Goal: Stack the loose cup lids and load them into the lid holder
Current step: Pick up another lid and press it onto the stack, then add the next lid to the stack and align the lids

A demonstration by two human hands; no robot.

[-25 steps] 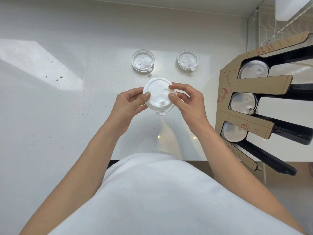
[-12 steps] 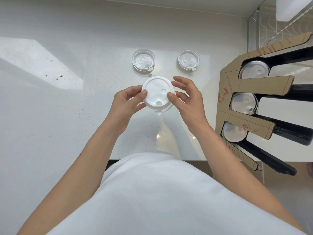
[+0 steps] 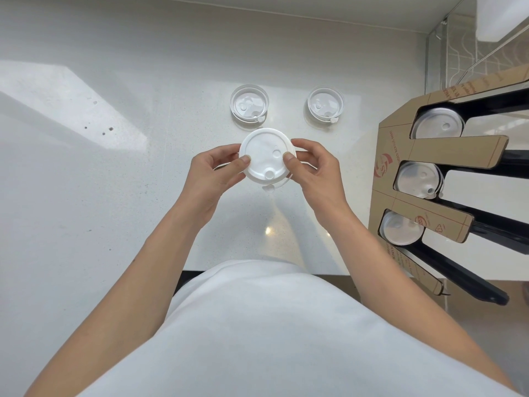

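Head view: both hands hold a round white plastic cup lid [image 3: 265, 159] just above the pale speckled bench [image 3: 86, 196]. The left hand [image 3: 213, 174] pinches its rim at nine o'clock, the right hand [image 3: 313, 171] at three o'clock, each grip clamped on the lid with the thumb on top. A small tethered plug hangs off the lid at six o'clock.

Two clear round lids, one [image 3: 249, 103] at twelve o'clock of the held lid and one [image 3: 325, 103] at one o'clock, lie on the bench apart from each other. The brown cardboard lid holder with black rails [image 3: 446, 151] stands at three o'clock, a lid showing in each of three slots.

Thin moulded plastic like this is probably very light, springy and a little slick, and would buckle if pressed in the middle. Opposite points on the stiffer rim look the safest hold, clear of the dangling plug.
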